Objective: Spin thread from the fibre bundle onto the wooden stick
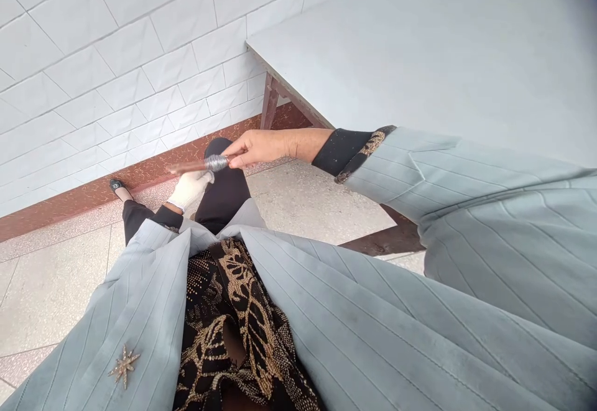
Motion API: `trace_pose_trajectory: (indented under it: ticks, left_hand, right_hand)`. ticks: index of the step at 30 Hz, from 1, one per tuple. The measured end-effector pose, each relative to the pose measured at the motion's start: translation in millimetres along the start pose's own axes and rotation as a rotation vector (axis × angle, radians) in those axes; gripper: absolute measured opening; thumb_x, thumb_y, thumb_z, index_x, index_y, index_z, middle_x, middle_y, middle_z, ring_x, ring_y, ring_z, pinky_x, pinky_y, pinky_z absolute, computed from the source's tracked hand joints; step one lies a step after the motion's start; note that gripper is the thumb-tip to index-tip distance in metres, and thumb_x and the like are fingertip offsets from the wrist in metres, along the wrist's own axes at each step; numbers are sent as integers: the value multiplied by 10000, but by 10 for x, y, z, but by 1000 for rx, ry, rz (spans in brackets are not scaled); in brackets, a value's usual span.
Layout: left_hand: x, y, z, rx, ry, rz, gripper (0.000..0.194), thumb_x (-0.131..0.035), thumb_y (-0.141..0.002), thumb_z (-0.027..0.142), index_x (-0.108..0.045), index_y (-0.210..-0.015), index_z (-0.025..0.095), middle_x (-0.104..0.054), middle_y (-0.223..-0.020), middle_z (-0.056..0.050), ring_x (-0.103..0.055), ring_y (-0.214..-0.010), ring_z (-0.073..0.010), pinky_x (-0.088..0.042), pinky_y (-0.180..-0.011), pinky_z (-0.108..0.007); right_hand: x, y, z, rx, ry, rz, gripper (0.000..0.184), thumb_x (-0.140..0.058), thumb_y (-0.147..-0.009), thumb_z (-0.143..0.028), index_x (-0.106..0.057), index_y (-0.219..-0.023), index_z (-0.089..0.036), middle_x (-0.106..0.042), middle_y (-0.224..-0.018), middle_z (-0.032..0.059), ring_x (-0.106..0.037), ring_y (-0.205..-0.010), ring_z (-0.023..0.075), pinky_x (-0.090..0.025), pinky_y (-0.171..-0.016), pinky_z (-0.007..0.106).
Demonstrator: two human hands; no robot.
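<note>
A brown stick [186,167] with silvery wire [216,163] coiled tightly round it lies across the view in front of my body. My bare right hand [254,148] grips it at the right end, beside the wire coil, with fingers closed. Just below the stick is my left hand [190,191], in a white glove. Its fingers look bent and pressed together against the underside near the coil. What those gloved fingers hold, if anything, is hidden.
A pale grey tabletop [420,44] on a brown frame [269,101] fills the upper right. White tiled wall [140,56] with a reddish-brown skirting [84,207] runs along the left. My dark-trousered knee [224,203] is under the hands, above a speckled floor [308,203].
</note>
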State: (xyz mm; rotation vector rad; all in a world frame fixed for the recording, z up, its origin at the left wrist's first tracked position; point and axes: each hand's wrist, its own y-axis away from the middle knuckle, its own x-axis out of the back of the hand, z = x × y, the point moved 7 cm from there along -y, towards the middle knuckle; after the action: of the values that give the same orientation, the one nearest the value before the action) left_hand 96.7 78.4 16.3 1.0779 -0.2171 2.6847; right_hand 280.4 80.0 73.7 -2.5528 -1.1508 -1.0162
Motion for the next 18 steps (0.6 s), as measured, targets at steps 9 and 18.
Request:
trace_pose_trajectory:
  ticks: [9,18]
  left_hand:
    - [-139,221,467,-319,-269,-286,237,-454,-928,269,-679,-897,202,-704,-863,-12,-618,-804,-166,-460,-803,-293]
    - [342,113,494,-271,-329,12,233,-460,-919,228,-690,-940,205,-753,-982,-38,-665,-942,-199,-474,-900,-325]
  right_hand:
    - [321,-2,327,-297,245,313,342,-679,-917,-323,-778,-1219,-196,-699,-849,46,-564,-699,148,-384,-648,294]
    - [-238,94,154,-172,174,-358,206,-699,-919,-259,-807,-1078,-187,-668,-753,-13,-512,-651,99,-365,-676,264]
